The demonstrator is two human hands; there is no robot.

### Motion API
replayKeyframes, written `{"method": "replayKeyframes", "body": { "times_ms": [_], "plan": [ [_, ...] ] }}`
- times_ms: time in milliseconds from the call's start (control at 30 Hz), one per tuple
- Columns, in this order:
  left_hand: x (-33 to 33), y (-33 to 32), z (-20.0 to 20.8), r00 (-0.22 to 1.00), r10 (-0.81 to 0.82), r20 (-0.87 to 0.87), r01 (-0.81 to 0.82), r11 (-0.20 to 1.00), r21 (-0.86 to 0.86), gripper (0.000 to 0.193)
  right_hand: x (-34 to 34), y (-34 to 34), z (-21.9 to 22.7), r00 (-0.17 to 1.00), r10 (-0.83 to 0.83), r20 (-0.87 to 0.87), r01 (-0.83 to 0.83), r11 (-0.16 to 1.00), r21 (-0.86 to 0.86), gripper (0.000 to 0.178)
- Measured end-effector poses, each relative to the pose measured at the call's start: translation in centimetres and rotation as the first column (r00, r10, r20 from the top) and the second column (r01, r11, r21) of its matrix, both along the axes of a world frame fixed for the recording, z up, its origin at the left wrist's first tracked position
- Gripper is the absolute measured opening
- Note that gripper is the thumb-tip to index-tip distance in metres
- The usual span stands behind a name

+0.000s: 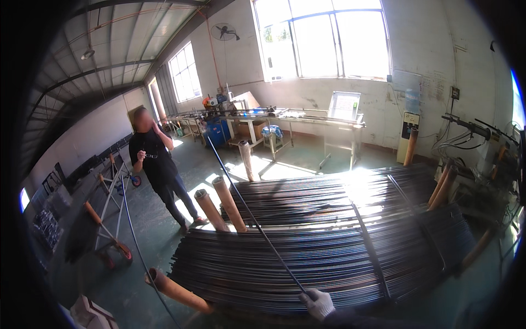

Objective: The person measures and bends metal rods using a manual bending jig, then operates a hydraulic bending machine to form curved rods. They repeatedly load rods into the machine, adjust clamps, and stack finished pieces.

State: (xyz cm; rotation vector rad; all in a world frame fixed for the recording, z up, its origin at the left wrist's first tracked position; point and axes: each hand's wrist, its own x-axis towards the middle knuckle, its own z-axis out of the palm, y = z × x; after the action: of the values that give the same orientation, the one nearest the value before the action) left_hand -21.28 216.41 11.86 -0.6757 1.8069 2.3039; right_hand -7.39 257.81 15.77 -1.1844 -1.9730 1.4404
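Note:
My right hand (318, 304), in a white knit glove, is closed around the near end of a long, thin dark rod (257, 225). The rod slants up and away to the left, above a broad pile of similar dark rods (274, 260). My right sleeve comes in dark from the lower edge. My left hand is not in view. On the left, a second long dark rod (134, 236) runs down to the lower edge; what holds its near end, if anything, is out of the picture.
Brown tube posts (229, 203) stand beside the piles. Dark bars (368, 247) lie across them. A person in black (156, 159) stands at left beyond the pile, near a wheeled rack (112, 197). A workbench (285, 116) and water dispenser (408, 131) line the far wall.

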Motion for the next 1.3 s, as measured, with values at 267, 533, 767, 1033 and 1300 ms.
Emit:
{"method": "replayKeyframes", "body": {
  "times_ms": [267,533,767,1033,1300],
  "plan": [
    [-3.2,3.0,0.8,0.991,-0.117,-0.06,0.105,0.978,-0.178,0.024,0.0,1.6,-1.6,0.992,-0.118,-0.034,0.115,0.991,-0.073,0.041],
    [-5.1,7.4,2.0,0.994,-0.101,-0.04,0.093,0.98,-0.178,0.022,-1.8,6.0,-2.1,0.989,-0.14,-0.051,0.136,0.988,-0.079,0.039],
    [-6.2,10.0,0.8,0.976,-0.152,-0.159,0.109,0.962,-0.25,0.023,-1.7,9.3,-7.4,0.983,-0.148,-0.107,0.155,0.986,0.059,0.039],
    [-4.2,7.9,0.7,0.986,-0.043,-0.164,-0.003,0.963,-0.27,0.027,-5.7,9.2,-7.6,0.994,-0.004,-0.108,0.014,0.996,0.093,0.039],
    [-2.6,5.4,0.6,0.989,0.081,-0.122,-0.108,0.967,-0.231,0.024,-9.4,7.7,-7.3,0.984,0.097,-0.152,-0.083,0.992,0.098,0.041]
  ]
}}
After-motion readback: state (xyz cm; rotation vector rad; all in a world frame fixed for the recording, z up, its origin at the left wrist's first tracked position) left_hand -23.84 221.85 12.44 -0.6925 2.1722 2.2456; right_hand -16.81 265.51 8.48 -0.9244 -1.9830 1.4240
